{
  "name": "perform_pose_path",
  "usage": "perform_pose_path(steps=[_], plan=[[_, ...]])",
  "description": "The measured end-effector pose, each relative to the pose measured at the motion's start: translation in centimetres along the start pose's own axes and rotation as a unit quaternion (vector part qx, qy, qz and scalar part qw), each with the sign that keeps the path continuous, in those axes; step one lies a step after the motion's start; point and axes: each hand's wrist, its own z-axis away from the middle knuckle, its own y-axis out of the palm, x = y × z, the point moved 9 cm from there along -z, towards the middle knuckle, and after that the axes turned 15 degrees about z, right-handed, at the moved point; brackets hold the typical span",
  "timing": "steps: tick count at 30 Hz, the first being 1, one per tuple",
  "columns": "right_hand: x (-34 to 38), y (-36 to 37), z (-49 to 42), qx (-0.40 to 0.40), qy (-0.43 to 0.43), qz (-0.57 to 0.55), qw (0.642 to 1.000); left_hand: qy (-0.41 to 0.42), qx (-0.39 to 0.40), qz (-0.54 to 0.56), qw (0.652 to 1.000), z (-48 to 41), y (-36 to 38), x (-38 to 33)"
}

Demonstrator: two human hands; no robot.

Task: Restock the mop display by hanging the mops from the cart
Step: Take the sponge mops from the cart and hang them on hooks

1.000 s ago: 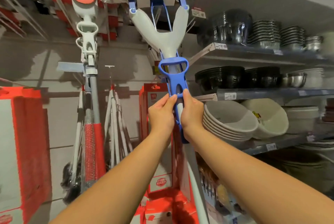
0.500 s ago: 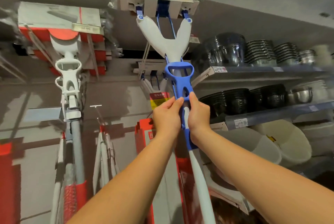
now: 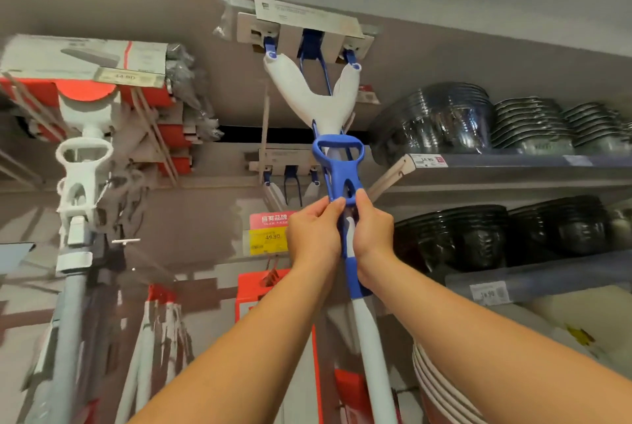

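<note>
A blue and white mop point(image 3: 314, 98) stands upright with its head up near the ceiling, wrapped in a cardboard sleeve point(image 3: 301, 25). Its white Y-shaped yoke runs down into a blue wringer handle point(image 3: 338, 163) and a pale pole point(image 3: 371, 348). My left hand point(image 3: 313, 232) grips the lower part of the blue handle from the left. My right hand point(image 3: 372, 228) grips it from the right. Behind it hangs another mop of the same kind point(image 3: 290, 180), mostly hidden. The cart is out of view.
At the left hangs a white mop with a red and white head point(image 3: 83, 156) and a grey pole. Red boxes point(image 3: 270, 290) and a yellow price tag point(image 3: 268, 239) sit behind my hands. Shelves at the right hold dark bowls point(image 3: 496, 235), glass bowls point(image 3: 434, 119) and white basins point(image 3: 444, 389).
The view has tilted upward, so the mop and shelves sit lower in the frame. Both hands keep the same grip on the blue handle.
</note>
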Motion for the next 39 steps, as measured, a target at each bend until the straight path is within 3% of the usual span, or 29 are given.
perform_pose_path(steps=[8, 18, 25, 32, 39], plan=[[-0.6, 2.2, -6.0, 0.08, -0.018, -0.029, 0.996, 0.068, -0.067, -0.041, 0.995, -3.8, 1.7, 0.9], [-1.8, 3.3, -10.0, 0.106, -0.036, -0.021, 0.994, 0.105, -0.099, -0.092, 0.985, -6.9, 2.5, 2.9], [-3.1, 5.2, -11.3, 0.137, 0.04, -0.066, 0.988, 0.14, -0.11, -0.157, 0.971, -8.6, 2.5, 2.4], [-6.5, 6.0, -12.4, 0.121, 0.097, -0.095, 0.983, 0.092, -0.132, -0.138, 0.977, -10.3, 1.9, 5.6], [-10.5, 5.9, -14.7, 0.095, 0.082, -0.025, 0.992, 0.024, -0.178, -0.066, 0.981, -11.7, 0.2, 11.2]])
